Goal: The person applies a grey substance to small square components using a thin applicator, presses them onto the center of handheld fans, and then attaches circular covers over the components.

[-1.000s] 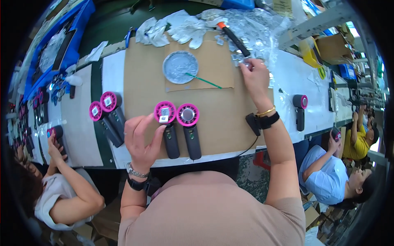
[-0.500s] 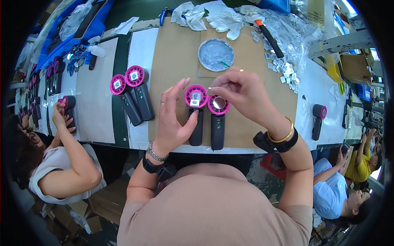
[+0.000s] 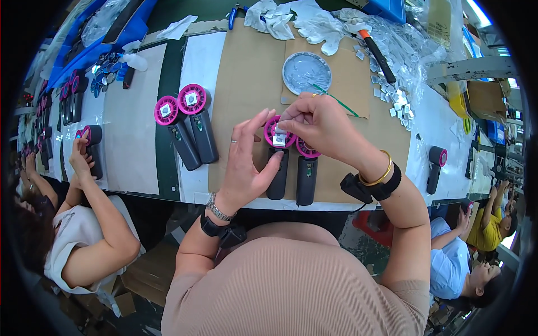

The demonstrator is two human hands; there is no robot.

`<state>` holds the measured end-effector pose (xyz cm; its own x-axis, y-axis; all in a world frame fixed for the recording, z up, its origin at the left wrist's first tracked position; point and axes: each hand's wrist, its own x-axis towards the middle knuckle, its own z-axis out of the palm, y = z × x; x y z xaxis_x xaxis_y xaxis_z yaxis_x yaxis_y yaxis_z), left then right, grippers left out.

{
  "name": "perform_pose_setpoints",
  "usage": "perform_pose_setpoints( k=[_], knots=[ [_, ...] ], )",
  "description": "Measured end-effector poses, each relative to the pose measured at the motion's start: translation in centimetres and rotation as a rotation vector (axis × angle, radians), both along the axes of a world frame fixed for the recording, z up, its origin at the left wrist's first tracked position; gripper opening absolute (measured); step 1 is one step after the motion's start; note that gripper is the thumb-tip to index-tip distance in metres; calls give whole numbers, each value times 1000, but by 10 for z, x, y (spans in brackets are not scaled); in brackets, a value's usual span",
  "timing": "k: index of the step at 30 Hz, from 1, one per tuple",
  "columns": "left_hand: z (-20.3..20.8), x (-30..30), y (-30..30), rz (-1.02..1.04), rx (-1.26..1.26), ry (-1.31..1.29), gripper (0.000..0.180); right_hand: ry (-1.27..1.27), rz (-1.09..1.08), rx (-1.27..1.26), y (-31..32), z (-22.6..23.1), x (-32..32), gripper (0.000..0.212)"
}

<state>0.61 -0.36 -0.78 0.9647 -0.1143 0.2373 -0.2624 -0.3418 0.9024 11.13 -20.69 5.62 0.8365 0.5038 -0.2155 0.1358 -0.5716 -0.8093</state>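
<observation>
A dark grey handheld fan point(image 3: 277, 180) with a round magenta head lies upright before me, a small white square piece point(image 3: 279, 140) on its face. My left hand point(image 3: 249, 159) curves around the head's left side, fingertips at the upper rim and thumb at the neck. Over the same head, my right hand point(image 3: 314, 123) is closed in a pinch on a small pale piece point(image 3: 281, 129), mostly covered by the fingers. Close on the right lies a second handheld fan point(image 3: 306, 182), its head partly hidden under my right hand.
Two handheld fans point(image 3: 206, 137) with white squares lie to the left. Beyond my hands are a round grey dish point(image 3: 306, 73), a green stick point(image 3: 342, 105), white gloves point(image 3: 318, 25), an orange-black hammer point(image 3: 378, 56) and scattered small square pieces point(image 3: 400, 106). A co-worker point(image 3: 92, 235) sits at left.
My right hand has come left and down from above the second fan onto the first fan's face. My left fingertips have closed in on its rim. The view has shifted slightly.
</observation>
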Motion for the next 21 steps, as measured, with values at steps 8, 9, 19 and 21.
perform_pose_setpoints(
  k=[8, 9, 19, 21],
  knots=[
    [-3, 1, 0, -16, -50, 6, 86, 112, 41, -65, 2, 3, 11, 22],
    [-3, 0, 0, -17, -52, 3, 87, 149, 39, -71, 3, 3, 13, 22],
    [-3, 0, -1, -25, -52, 3, 88, 93, 23, -53, 5, 3, 7, 22],
    [-4, 0, 0, -27, -46, -9, 88, 21, 2, -78, 7, 5, 3, 22]
  ],
)
